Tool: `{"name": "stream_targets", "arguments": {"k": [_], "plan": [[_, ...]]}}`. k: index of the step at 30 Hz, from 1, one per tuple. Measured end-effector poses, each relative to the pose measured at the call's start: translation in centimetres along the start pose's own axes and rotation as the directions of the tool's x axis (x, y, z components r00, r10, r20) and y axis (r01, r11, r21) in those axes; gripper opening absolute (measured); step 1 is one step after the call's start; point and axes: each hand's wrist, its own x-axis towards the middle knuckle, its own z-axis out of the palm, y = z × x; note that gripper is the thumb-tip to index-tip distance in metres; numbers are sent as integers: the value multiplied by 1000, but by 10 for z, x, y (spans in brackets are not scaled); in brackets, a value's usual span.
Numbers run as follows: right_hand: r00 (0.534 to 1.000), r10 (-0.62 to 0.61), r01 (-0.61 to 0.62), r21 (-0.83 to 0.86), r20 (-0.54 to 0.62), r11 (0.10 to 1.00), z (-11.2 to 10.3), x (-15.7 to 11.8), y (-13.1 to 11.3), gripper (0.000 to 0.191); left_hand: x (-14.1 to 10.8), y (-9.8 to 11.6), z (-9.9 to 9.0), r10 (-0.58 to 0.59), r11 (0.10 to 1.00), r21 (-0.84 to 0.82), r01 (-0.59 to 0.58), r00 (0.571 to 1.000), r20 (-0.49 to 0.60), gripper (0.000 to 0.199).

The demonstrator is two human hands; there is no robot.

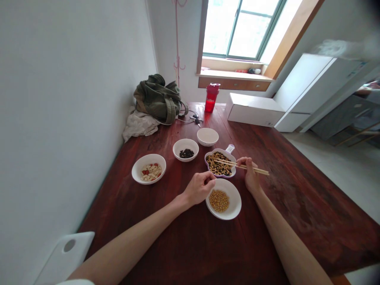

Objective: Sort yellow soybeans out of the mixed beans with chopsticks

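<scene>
My right hand (249, 174) grips a pair of wooden chopsticks (261, 171), their tips over a purple-rimmed handled dish (220, 175) of mixed beans. My left hand (198, 189) hangs above the table with curled fingers, nothing visible in them, next to a white bowl of yellow soybeans (234, 202). Farther left is a white bowl of almonds and red pieces (137, 171). A white bowl of black beans (185, 159) and a white bowl with pale contents (208, 144) stand toward the back.
The bowls stand on a dark reddish wooden table (297, 213), with a white wall along its left side. At the far end lie a green bag (157, 101), a pale cloth (139, 126), keys (196, 120) and a red bottle (211, 97). A white box (252, 110) stands at the back right.
</scene>
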Motion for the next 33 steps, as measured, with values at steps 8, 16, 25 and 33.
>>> {"name": "stream_targets", "arguments": {"k": [8, 16, 25, 33], "plan": [[999, -17, 21, -99, 43, 995, 1, -1, -13, 56, 0, -1, 0, -4, 1000, -17, 4, 1000, 1, 21], [997, 74, -74, -83, -14, 994, -2, 1, -3, 58, 0, 0, 1, 1, 1000, -12, -1, 1000, 3, 22], [989, 134, -127, 113, -56, 985, -2, 3, 6, 52, 0, 1, 0, 3, 1000, -9, -3, 1000, -2, 21], [985, 168, -140, 429, -28, 892, -2, 7, -5, 47, 0, 1, -1, 1, 1000, -13, 0, 1000, 5, 22]]}}
